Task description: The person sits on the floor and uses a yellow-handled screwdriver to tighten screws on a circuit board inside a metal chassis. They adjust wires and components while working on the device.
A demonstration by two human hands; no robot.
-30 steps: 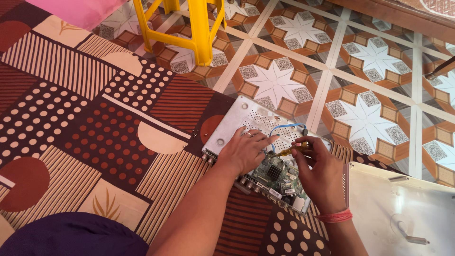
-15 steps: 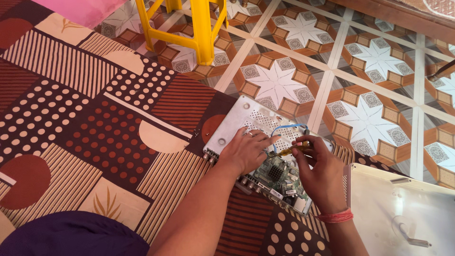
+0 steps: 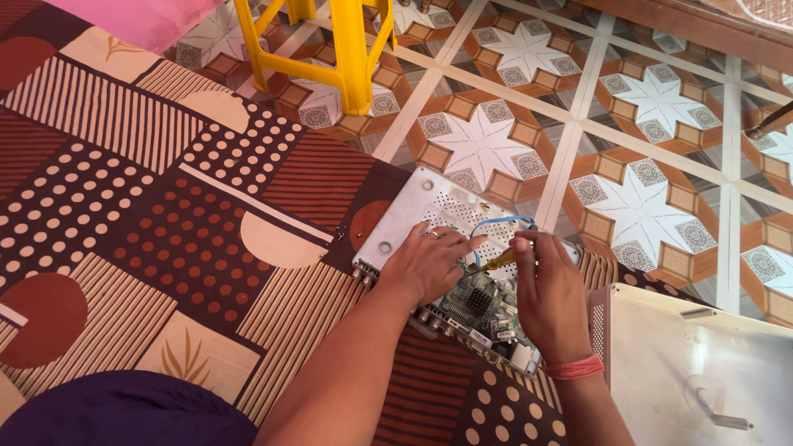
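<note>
Pinching a screwdriver (image 3: 498,262), right hand (image 3: 549,293) hovers; left hand (image 3: 425,264) presses flat on circuit board (image 3: 479,307).

Mat (image 3: 124,215) left open; metal cover (image 3: 702,372) blocks right; stool (image 3: 347,49) probably clear beyond.

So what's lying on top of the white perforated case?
A green circuit board and a blue wire lie on the white perforated case. The left hand and right hand, gripping a yellow-handled screwdriver, hide the middle.
</note>
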